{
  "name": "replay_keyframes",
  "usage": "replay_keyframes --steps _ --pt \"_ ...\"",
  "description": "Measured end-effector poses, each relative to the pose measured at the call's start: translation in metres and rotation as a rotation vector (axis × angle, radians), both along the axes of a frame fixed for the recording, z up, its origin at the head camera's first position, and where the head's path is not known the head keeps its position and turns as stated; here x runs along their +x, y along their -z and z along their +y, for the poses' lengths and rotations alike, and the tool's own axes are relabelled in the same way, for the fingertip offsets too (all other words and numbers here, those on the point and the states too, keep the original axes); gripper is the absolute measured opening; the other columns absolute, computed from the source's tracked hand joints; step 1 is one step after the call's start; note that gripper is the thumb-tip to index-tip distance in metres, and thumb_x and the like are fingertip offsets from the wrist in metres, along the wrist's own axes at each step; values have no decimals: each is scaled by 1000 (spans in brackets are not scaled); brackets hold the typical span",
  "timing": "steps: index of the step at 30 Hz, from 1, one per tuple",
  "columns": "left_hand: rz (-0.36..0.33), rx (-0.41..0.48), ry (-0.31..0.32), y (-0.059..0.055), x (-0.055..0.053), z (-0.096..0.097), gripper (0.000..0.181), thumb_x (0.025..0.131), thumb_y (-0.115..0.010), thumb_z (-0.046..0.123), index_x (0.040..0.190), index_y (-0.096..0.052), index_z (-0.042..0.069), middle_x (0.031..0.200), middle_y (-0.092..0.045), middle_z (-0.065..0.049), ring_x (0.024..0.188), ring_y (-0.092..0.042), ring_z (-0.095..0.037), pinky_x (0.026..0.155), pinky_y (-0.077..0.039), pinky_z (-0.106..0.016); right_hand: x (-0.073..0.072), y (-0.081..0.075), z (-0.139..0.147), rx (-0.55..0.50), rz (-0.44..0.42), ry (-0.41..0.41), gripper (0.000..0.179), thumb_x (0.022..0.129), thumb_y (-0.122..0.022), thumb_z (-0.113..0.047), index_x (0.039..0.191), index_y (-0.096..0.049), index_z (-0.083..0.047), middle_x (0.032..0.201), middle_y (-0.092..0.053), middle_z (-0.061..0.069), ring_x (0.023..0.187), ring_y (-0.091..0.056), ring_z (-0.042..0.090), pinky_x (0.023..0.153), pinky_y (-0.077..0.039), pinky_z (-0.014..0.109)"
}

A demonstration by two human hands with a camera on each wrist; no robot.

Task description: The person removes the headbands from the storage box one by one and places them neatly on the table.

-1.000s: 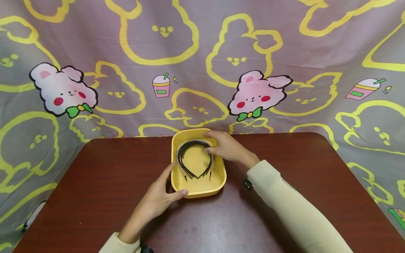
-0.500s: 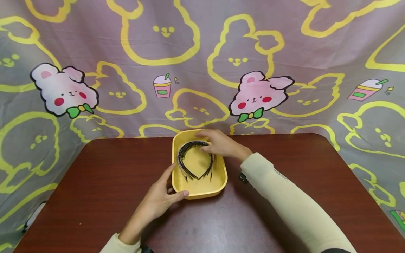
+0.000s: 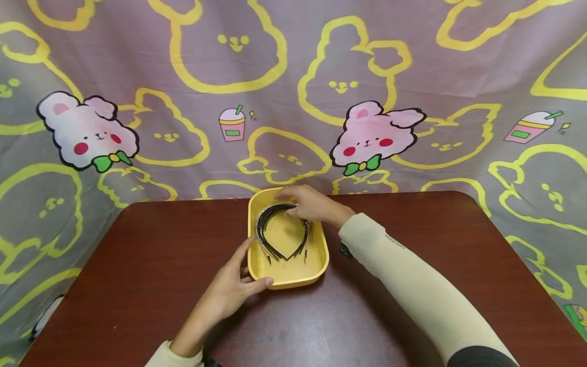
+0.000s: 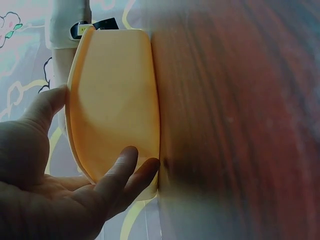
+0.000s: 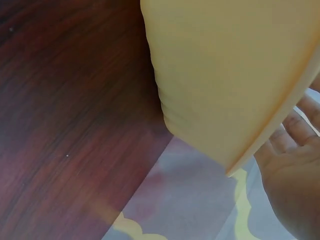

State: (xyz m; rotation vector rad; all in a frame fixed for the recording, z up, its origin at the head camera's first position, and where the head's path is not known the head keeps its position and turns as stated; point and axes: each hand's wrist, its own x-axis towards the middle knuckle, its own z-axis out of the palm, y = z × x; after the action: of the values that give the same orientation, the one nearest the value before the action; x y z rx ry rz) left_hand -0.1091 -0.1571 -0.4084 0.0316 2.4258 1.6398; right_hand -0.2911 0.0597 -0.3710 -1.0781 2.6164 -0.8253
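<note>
A yellow plastic bin (image 3: 293,281) sits on the table and holds several black headbands (image 3: 263,229), nested together with toothed inner edges and some sparkly trim. My left hand (image 3: 229,290) grips the bin's near left corner, its thumb at the front rim and its fingers along the outer left wall. In the left wrist view, two fingertips press low on the bin's wall (image 4: 115,85). My right hand (image 3: 312,204) reaches over the bin's right side. Its thumb and fingers are spread at the top of the headbands, hiding part of their upper right curve.
The bin stands near the far edge of the dark reddish-brown table (image 3: 160,265). Behind it hangs a curtain (image 3: 284,61) printed with cartoon rabbits.
My right hand has slid leftward along the top of the headbands, exposing more of their right side. The left hand, the bin and the headbands stay nearly in place.
</note>
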Motion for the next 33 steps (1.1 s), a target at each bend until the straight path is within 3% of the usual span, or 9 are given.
replay_keyframes --steps 19,26,33 --pt "-10 0 -27 0 3 4 107 84 -90 15 168 -23 21 152 -51 -31 119 -71 -33 86 -62 -31 -11 8 -7 -13 -60 -27 43 96 -71 4 138 -66 -1 138 -70 11 131 -66 27 111 -52 37" --pt "-5 -2 -19 0 5 2 107 84 -89 14 168 -22 20 152 -49 -33 118 -71 -34 85 -63 -32 -15 10 -18 31 -21 -61 39 96 -70 3 134 -70 -4 134 -72 10 125 -68 25 108 -54 36" --pt "-7 -31 -30 -1 3 2 107 84 -90 17 168 -23 23 154 -49 -32 117 -72 -32 87 -62 -33 -17 9 -22 49 -14 -40 35 96 -71 2 130 -73 -6 129 -74 9 120 -70 24 104 -56 36"
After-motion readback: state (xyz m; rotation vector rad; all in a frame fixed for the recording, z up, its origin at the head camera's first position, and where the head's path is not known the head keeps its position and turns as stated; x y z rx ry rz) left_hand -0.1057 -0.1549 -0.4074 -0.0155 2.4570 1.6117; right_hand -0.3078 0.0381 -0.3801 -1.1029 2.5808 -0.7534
